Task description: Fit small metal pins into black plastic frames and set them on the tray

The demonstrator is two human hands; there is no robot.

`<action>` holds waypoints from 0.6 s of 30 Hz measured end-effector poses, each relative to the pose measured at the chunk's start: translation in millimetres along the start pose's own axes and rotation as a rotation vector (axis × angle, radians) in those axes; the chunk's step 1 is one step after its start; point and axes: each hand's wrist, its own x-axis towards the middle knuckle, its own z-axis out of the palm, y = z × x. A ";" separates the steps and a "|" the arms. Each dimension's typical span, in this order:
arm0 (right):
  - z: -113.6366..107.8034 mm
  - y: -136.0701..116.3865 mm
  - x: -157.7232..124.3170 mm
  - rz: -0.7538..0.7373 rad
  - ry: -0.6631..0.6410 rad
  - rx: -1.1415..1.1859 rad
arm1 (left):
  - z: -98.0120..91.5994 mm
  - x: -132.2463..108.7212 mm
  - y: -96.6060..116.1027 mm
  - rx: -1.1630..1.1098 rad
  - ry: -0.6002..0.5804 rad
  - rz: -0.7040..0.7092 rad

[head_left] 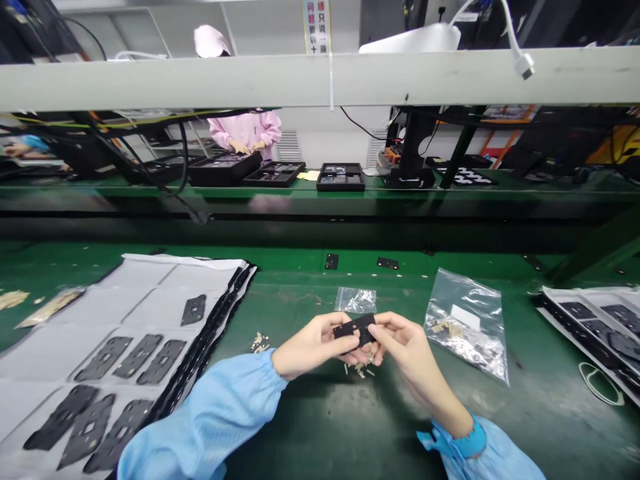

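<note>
Both hands hold one flat black plate [356, 327] with small holes, tilted above the green bench. My left hand [317, 343] is closed on its left end, thumb along the near edge. On the right end, my right hand [400, 335] pinches with thumb and fingers. Just below the hands lies a small heap of tiny pale gold pieces [361, 369], partly hidden by the fingers. A second little pile of such pieces [259, 343] sits left of my left hand. Behind the plate is a small clear bag [356, 299].
On the left, a stack of white-lined trays [165, 280] carries several black plates [105, 358]. To the right lie a clear bag of small parts [467, 327], a rubber band [600, 385] and another tray stack [600, 340]. A shelf beam [280, 83] crosses ahead; a person in pink [245, 133] works behind.
</note>
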 end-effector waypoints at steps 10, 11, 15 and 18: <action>-2.8 -4.7 -0.2 -0.169 -0.102 -0.156 | -8.7 -3.5 -22.3 -0.492 -0.059 -0.261; -3.8 -5.2 -0.4 -0.223 -0.154 -0.237 | -7.2 -4.9 -24.1 -0.464 -0.081 -0.285; -9.3 -4.0 -0.7 -0.357 -0.223 -0.415 | -1.3 -9.2 -24.6 -0.296 -0.079 -0.183; -11.8 1.9 -1.5 -0.360 -0.159 -0.451 | 0.5 -9.4 -23.2 -0.174 0.103 -0.028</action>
